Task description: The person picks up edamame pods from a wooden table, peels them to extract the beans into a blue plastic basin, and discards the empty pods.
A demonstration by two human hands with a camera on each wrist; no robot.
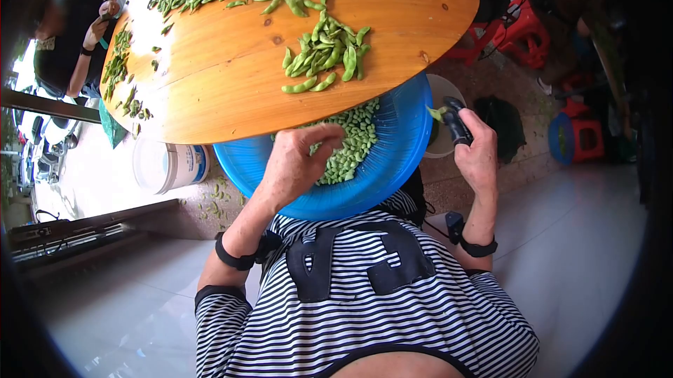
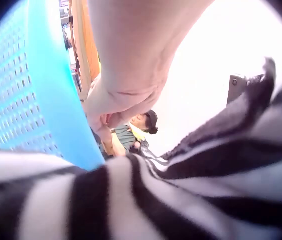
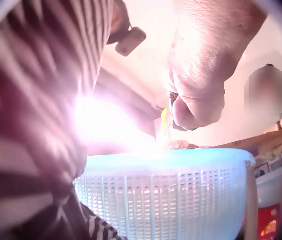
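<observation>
The basket (image 1: 415, 133) likely sat below the counter (image 1: 224, 91) to catch beans (image 1: 359, 141); the right hand (image 1: 479, 152) clamped a pod (image 1: 437, 113), the left hand's (image 1: 293, 162) fingers curled, their hold unclear.

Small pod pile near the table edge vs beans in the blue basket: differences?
Shape: pods are long and flattish, beans short and rounded.
Colour: pods are deeper green, beans paler.
Place: pods lie on the wooden table, beans inside the basket.
Shared: both green, loosely heaped.
</observation>
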